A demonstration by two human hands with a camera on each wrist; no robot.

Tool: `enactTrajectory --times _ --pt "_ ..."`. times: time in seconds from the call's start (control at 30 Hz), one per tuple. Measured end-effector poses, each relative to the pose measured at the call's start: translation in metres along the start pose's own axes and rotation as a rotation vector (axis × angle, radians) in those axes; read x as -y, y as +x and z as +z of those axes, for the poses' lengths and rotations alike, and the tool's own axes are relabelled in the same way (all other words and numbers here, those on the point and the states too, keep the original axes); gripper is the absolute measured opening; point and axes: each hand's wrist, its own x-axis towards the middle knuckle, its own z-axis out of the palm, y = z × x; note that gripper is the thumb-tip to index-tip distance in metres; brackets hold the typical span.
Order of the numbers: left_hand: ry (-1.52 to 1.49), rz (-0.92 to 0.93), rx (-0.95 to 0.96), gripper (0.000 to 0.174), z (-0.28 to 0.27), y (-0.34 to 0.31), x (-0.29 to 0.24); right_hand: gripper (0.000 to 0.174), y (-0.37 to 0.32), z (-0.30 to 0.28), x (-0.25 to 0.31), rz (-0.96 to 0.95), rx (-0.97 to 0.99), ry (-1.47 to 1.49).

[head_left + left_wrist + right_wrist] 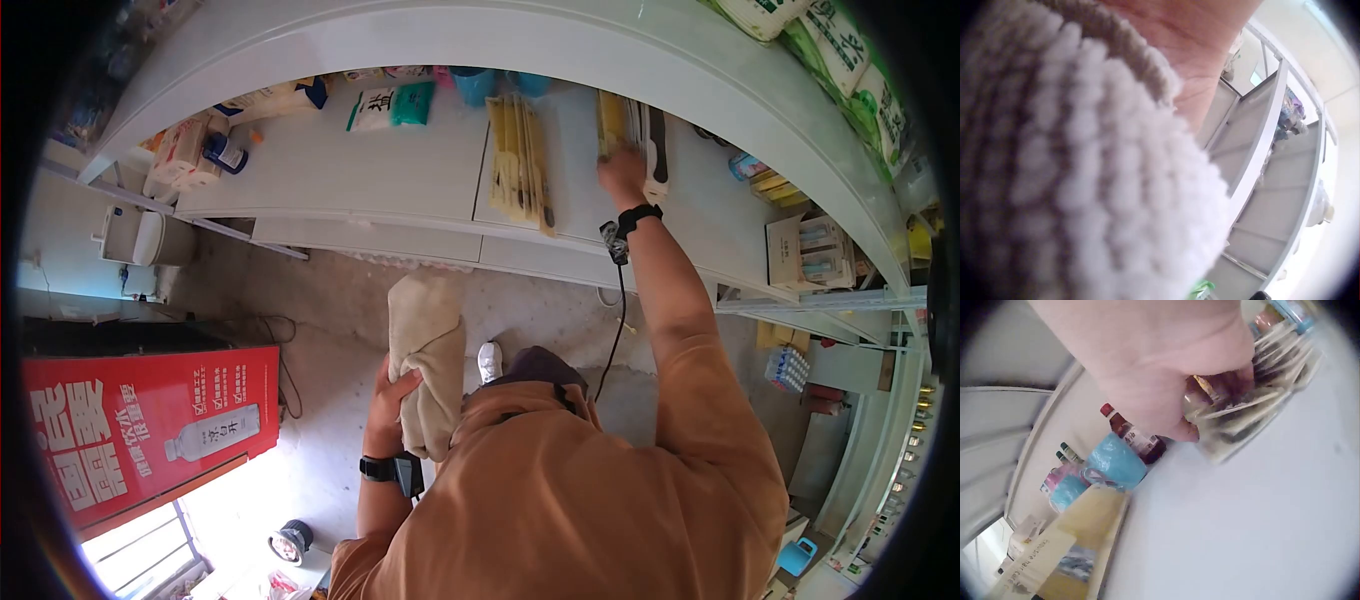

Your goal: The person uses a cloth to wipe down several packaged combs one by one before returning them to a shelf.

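Over the shelf [420, 170], my right hand [622, 170] grips a row of flat packets [610, 115] standing on edge. Dark, comb-like handles show along that row. Seen from the right wrist, the thumb [1186, 431] lies on one side of the packets and the fingers curl over the other. Lower down, my left hand [393, 392] holds a folded beige cloth [425, 345] against the forearm side of my body. Its thick, ribbed knit [1097, 175] fills most of the left wrist view and hides the fingers there.
A second row of yellow packets [515, 160] stands left of the right hand. Blue mugs [1116, 461], a red-capped bottle [1141, 439] and a white-green bag [392, 106] line the back. An open carton [800, 252] sits right; a red box [155, 430] stands left.
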Motion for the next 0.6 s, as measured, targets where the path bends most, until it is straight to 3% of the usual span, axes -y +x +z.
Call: enactTrajectory --times 0.3,0.4,0.47,0.5,0.53,0.6 --pt "0.072 -0.005 -0.010 0.046 -0.005 0.004 0.005 0.039 0.005 -0.020 -0.011 -0.038 -0.039 0.250" --pt "0.073 0.003 0.014 0.046 0.001 0.004 0.006 0.031 -0.015 -0.030 -0.015 -0.029 -0.209 0.402" --pt "0.059 -0.004 0.017 0.046 0.015 0.005 0.004 0.026 -0.051 -0.037 -0.014 -0.214 -0.345 0.762" --pt "0.044 -0.008 0.007 0.047 0.022 0.006 0.004 0.026 -0.094 -0.074 0.002 -0.049 -0.045 1.109" --pt "0.046 -0.004 0.012 0.047 0.025 0.012 0.008 0.028 -0.124 -0.085 0.004 -0.056 -0.003 1.094" --pt "-0.003 -0.001 -0.003 0.046 0.032 0.027 0.018 0.037 -0.173 -0.076 -0.010 -0.263 0.011 0.991"
